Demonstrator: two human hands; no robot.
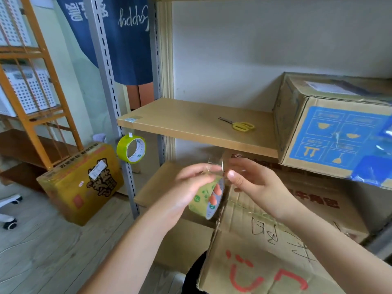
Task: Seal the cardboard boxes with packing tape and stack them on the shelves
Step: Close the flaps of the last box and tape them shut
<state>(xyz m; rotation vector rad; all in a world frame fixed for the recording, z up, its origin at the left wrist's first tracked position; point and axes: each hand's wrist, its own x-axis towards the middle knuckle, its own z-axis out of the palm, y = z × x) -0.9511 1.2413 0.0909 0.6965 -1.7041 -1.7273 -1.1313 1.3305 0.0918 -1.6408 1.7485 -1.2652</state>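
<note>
Tape roll (206,197) in your left hand (191,187): see-through yellow, with green round marks.
Hanging tape roll (131,149): bright yellow-green, white inside.
Scissors (239,124): yellow handles, grey blades.
Box in front of you (265,257): brown, with a red smiley face and black writing.
Box on the shelf (331,132): brown, with a blue panel of little pictures.
Box on the floor (81,184): yellow, with brown cartoon letters and red marks.
Shelf (191,119): light wood colour.
Hanging cloth (127,39): dark blue, white writing.

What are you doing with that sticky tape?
A person is getting tape ready to seal a box. The left hand holds a roll of packing tape, and the right hand pinches its loose end. The cardboard box sits just below. Scissors lie on the shelf.
</note>
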